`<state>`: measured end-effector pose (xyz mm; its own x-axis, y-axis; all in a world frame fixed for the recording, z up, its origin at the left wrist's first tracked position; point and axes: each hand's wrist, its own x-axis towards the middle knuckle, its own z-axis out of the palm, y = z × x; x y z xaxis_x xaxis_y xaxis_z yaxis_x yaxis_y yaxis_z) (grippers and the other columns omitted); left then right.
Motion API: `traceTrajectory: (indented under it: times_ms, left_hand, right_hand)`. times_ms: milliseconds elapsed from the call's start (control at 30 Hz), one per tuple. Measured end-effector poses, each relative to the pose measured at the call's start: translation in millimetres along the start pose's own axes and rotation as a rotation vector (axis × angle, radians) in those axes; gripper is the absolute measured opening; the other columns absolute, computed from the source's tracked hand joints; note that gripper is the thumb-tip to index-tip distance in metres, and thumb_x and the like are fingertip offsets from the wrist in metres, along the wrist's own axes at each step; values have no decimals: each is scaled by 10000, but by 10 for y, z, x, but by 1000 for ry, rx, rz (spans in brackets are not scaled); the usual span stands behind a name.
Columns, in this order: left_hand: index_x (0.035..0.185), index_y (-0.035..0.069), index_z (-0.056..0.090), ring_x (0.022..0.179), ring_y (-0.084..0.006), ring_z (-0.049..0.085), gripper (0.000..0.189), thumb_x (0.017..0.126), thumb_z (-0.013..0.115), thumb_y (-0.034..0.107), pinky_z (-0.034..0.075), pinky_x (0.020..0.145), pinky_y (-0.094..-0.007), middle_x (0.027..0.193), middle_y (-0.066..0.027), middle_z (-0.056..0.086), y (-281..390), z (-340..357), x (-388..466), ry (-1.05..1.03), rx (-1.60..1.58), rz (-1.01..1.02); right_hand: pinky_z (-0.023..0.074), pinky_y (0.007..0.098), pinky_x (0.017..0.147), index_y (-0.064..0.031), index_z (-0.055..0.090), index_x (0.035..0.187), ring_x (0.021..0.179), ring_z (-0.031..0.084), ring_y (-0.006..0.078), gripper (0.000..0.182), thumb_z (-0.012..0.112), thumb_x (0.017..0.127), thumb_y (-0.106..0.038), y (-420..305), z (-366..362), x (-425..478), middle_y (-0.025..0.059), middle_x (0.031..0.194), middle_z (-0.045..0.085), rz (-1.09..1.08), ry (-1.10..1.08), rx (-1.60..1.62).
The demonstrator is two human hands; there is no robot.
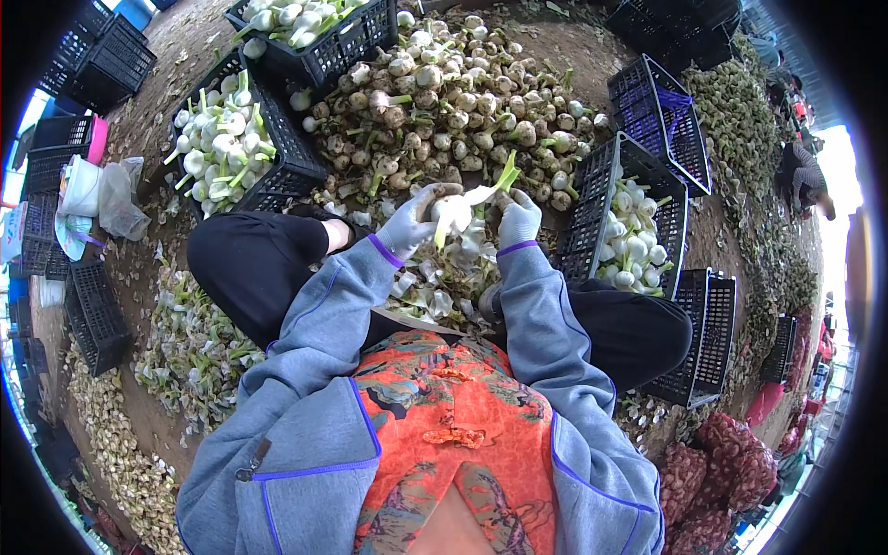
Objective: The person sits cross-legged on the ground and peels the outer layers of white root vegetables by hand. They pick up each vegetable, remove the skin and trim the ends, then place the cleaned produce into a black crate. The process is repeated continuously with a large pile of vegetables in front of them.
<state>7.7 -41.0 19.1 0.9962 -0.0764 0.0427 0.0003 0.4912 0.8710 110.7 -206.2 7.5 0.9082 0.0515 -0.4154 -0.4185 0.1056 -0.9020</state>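
Note:
My left hand (416, 218), in a pale knit glove with dirty fingertips, grips a white garlic bulb (454, 214) from its left side. My right hand (517, 215), gloved alike, has its fingers closed at the green stem end and the loose outer skin of the same bulb. Beyond both hands lies a big heap of unpeeled garlic bulbs (458, 111) with brown skins. Cast-off skins (433, 295) cover the ground between my legs, below the hands.
Black plastic crates of cleaned white garlic stand left (295, 163), at the top (354, 41) and right (590, 208). Peelings (198, 347) are piled at lower left. Red mesh sacks (735, 465) sit at lower right. A person (808, 177) is far off at the right.

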Motion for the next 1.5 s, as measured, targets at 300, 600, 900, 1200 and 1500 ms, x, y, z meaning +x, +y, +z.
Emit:
traceTrajectory:
  times_ms: [300, 600, 900, 1200, 1500]
  left_hand:
    - [1240, 58, 405, 949, -146, 563, 695, 646, 759, -8, 478, 825, -272, 1037, -64, 558, 355, 106, -59, 88, -36, 23]
    - [1270, 62, 340, 849, -97, 556, 854, 575, 835, 71, 478, 759, -252, 936, -36, 562, 263, 94, -48, 198, 341, -49]
    - [1317, 52, 315, 795, -93, 537, 859, 617, 807, 131, 455, 740, -240, 877, -27, 551, 92, -37, -81, 52, 568, 35]
    - [1095, 10, 536, 882, -116, 574, 437, 736, 753, 134, 475, 795, -245, 989, -64, 592, 39, 44, 4, 574, 256, 217]
    - [999, 8, 648, 901, -127, 590, 246, 827, 666, 183, 457, 810, -252, 1006, -70, 644, 85, 44, -47, 474, 0, 145]
  right_hand:
    - [433, 399, 908, -76, 551, 1189, 1032, 568, 342, 507, 654, 760, -326, 225, -309, 275, 205, 1084, 601, -16, -380, -1530]
    - [488, 325, 724, -20, 654, 981, 810, 626, 282, 248, 652, 745, -96, -640, 257, -576, 141, 871, 633, -671, -640, -871]
    - [473, 410, 691, -24, 627, 828, 771, 598, 337, 164, 607, 738, -160, -657, 322, -676, 152, 806, 587, -806, -629, -1096]
    - [446, 425, 657, 13, 538, 746, 744, 575, 366, 198, 610, 736, -172, -320, 365, -613, 212, 743, 558, -587, -291, -854]
    - [460, 422, 701, -11, 589, 824, 779, 586, 353, 173, 579, 761, -172, -277, 283, -372, 186, 809, 597, -596, -38, -1037]
